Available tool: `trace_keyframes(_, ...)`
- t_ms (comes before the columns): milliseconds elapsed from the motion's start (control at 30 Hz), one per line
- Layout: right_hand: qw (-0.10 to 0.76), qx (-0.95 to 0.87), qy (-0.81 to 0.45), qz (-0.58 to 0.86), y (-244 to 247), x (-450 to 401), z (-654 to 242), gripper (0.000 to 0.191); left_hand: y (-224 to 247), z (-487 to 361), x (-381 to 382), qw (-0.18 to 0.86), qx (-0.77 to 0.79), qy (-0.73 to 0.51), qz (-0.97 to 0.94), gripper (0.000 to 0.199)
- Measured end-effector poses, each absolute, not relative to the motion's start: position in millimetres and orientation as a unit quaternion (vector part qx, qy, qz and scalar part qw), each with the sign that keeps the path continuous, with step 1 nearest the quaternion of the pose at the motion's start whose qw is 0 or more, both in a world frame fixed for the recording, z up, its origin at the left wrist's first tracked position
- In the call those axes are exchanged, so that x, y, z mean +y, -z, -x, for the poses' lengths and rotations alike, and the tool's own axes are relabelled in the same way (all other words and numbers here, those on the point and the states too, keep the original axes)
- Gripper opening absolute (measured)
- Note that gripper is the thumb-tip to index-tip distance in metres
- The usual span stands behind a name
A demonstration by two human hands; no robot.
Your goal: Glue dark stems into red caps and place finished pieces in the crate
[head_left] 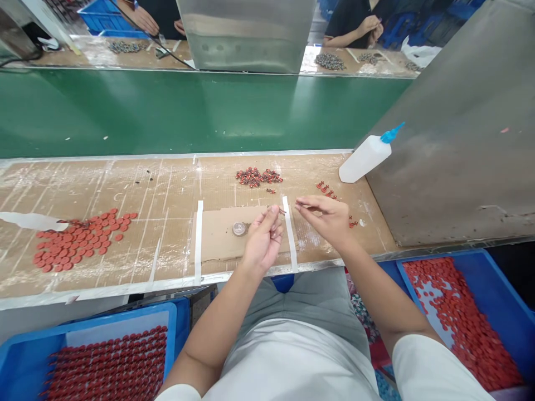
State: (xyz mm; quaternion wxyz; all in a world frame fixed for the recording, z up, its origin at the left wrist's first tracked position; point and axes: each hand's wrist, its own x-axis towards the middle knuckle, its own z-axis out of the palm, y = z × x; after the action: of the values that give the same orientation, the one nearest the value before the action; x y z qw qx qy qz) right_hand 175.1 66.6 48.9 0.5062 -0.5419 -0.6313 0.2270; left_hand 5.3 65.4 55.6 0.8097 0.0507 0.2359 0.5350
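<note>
My left hand is raised over the cardboard sheet, thumb and forefinger pinched on a small reddish pin-like part. To its right, my right hand is closed in a pinch too; a tiny dark bit shows at its fingertips, too small to name. A gap separates the two hands. Beside my left hand a small round metallic disc lies on the cardboard. Beyond the hands is a pile of small red-and-black parts, and one such part lies apart from it. Several red stemmed pieces stand near my right hand.
A white bottle with a blue nozzle leans by the metal panel. Red discs cover the bench's left. Blue bins hold red parts, at left and right. Across the green divider, other people's hands work.
</note>
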Motion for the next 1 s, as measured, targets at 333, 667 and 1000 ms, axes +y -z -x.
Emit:
trace_keyframes(333, 0.587, -0.379, -0.455, 0.552, -17.8, 97.4, -162.3, 0.036, -33.3, -56.6, 120.0, 0.782, 0.339, -0.523, 0.014, 0.021)
trace_keyframes(667, 0.596, -0.325, -0.505, 0.534, -10.0, 134.3, -160.4, 0.034, -37.2, -39.7, 116.6, 0.790, 0.293, -0.538, 0.020, 0.015)
trace_keyframes(1000, 0.467, -0.533, -0.266, 0.653, -13.4, 156.2, -161.0, 0.030, -49.7, 4.9, 62.2, 0.810, 0.238, -0.536, 0.020, 0.043)
